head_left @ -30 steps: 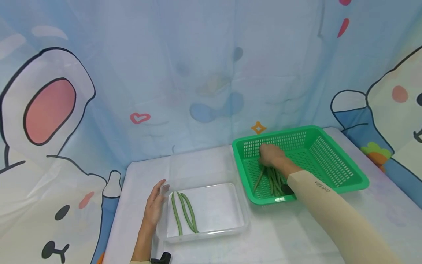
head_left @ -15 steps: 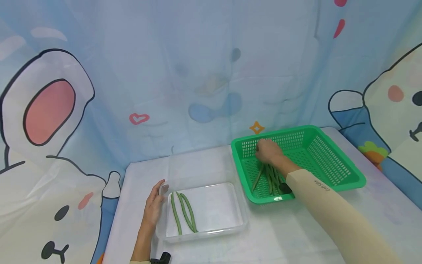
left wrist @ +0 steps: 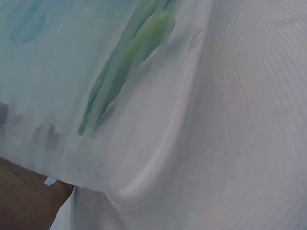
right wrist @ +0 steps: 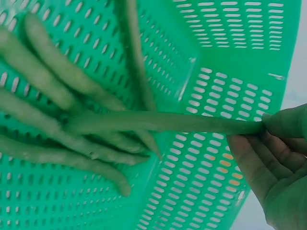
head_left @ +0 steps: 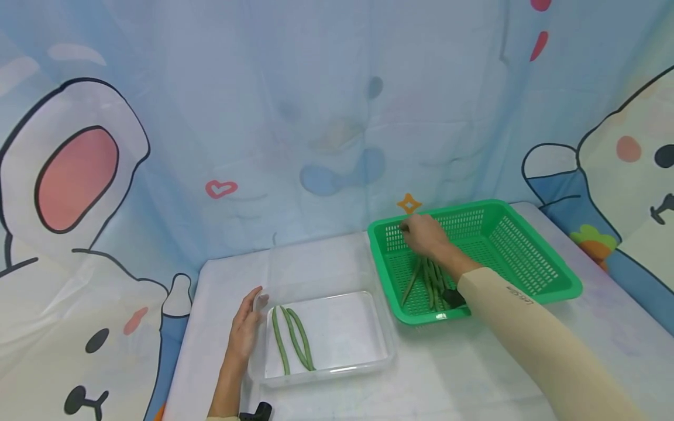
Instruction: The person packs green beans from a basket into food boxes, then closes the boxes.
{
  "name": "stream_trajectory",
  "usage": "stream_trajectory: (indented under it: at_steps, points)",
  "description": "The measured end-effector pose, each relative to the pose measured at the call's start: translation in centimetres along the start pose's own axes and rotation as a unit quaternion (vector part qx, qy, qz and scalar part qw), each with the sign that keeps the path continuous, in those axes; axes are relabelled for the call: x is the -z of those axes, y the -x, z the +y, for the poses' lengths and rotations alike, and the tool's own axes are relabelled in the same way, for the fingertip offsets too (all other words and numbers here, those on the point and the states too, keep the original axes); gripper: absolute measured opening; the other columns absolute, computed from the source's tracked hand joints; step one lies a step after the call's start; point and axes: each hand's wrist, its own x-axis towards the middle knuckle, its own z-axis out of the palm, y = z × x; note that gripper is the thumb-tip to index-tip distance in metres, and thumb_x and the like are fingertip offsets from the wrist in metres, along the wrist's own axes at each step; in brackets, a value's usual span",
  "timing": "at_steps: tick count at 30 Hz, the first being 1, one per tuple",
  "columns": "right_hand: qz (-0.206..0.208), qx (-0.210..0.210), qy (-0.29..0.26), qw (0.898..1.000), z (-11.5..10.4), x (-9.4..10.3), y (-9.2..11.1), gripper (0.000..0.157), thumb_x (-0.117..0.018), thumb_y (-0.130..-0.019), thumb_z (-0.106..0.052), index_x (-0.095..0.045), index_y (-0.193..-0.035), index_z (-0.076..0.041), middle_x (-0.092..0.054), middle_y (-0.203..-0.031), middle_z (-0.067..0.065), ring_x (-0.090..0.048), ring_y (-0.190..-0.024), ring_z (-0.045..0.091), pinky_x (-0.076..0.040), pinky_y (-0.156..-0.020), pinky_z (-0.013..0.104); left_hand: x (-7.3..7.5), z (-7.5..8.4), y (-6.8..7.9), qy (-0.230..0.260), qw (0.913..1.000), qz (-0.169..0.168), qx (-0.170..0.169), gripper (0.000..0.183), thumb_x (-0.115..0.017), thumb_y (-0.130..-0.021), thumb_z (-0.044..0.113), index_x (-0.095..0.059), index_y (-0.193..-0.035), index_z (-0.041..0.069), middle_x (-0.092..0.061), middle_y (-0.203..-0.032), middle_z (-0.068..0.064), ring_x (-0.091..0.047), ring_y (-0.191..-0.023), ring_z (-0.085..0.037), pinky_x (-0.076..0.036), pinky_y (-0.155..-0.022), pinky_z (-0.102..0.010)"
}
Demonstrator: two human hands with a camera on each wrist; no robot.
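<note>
My right hand (head_left: 421,234) pinches one end of a green bean (right wrist: 163,122) between thumb and fingertips, over the left part of the green basket (head_left: 526,234). The bean stretches across several other green beans (right wrist: 72,81) lying on the basket floor. My left hand (head_left: 244,330) holds the left side of a clear plastic box (head_left: 358,368), with fingers along its wall near the back corner. Inside the box, 3 green beans (head_left: 279,342) lie lengthwise at the left. In the left wrist view, beans (left wrist: 124,62) show through the clear wall, and only part of the hand appears.
Box and basket stand side by side on a white-covered table (head_left: 316,403), the basket at the right. A printed blue curtain (head_left: 263,117) hangs behind them. The basket has slotted walls and a raised rim.
My right hand has moved slightly up and to the left, drawing the pinched bean away from the pile. My left hand and the box look unmoved.
</note>
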Motion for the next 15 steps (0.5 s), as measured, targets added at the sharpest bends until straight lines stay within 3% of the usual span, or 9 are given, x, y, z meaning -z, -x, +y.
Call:
stream_trajectory:
  at_steps: [2,4,8,11,15]
  points:
    - [0.001,0.002,-0.006,1.000,-0.4,0.2,-0.1,0.031,-0.047,-0.096,-0.006,-0.065,-0.120,0.003,-0.064,-0.117,0.024,-0.063,-0.063,0.019,-0.046,-0.059,0.037,0.0,-0.1,-0.1,0.003,1.0000,-0.001,0.002,0.054,-0.033,-0.096,0.004,-0.036,-0.148,0.018,-0.032,-0.153,-0.012,-0.017,-0.145,-0.031,-0.018,-0.111,-0.060]
    - [0.003,0.004,-0.011,1.000,-0.7,0.3,-0.2,0.031,-0.045,-0.095,-0.004,-0.067,-0.117,0.002,-0.068,-0.108,0.022,-0.055,-0.055,0.015,-0.042,-0.052,0.033,0.0,-0.1,-0.1,0.006,1.0000,-0.003,0.003,0.054,-0.033,-0.096,0.004,-0.036,-0.148,0.018,-0.031,-0.154,-0.011,-0.017,-0.145,-0.030,-0.018,-0.111,-0.060]
    - [0.007,0.012,-0.031,0.999,-1.4,0.7,-0.5,0.035,-0.042,-0.092,-0.001,-0.067,-0.116,0.000,-0.067,-0.110,0.022,-0.040,-0.047,0.012,-0.035,-0.051,0.033,0.1,0.0,-0.1,0.008,1.0000,-0.003,0.003,0.054,-0.033,-0.096,0.003,-0.036,-0.148,0.017,-0.030,-0.154,-0.010,-0.015,-0.145,-0.032,-0.018,-0.110,-0.061]
    - [0.019,0.019,-0.038,0.999,-1.9,1.0,-0.7,0.036,-0.042,-0.092,-0.001,-0.066,-0.118,0.000,-0.063,-0.122,0.022,-0.048,-0.050,0.013,-0.039,-0.058,0.035,0.1,0.2,0.0,0.009,1.0000,0.000,-0.001,0.054,-0.034,-0.095,0.002,-0.036,-0.148,0.015,-0.031,-0.154,-0.012,-0.015,-0.145,-0.034,-0.017,-0.110,-0.062]
    - [0.034,0.033,-0.041,0.998,-2.5,1.3,-0.9,0.034,-0.043,-0.093,-0.002,-0.067,-0.118,0.000,-0.064,-0.120,0.022,-0.044,-0.045,0.012,-0.038,-0.053,0.033,0.0,0.3,0.1,0.010,0.9999,0.002,-0.004,0.054,-0.033,-0.096,0.002,-0.036,-0.148,0.014,-0.031,-0.154,-0.011,-0.015,-0.145,-0.033,-0.017,-0.110,-0.061]
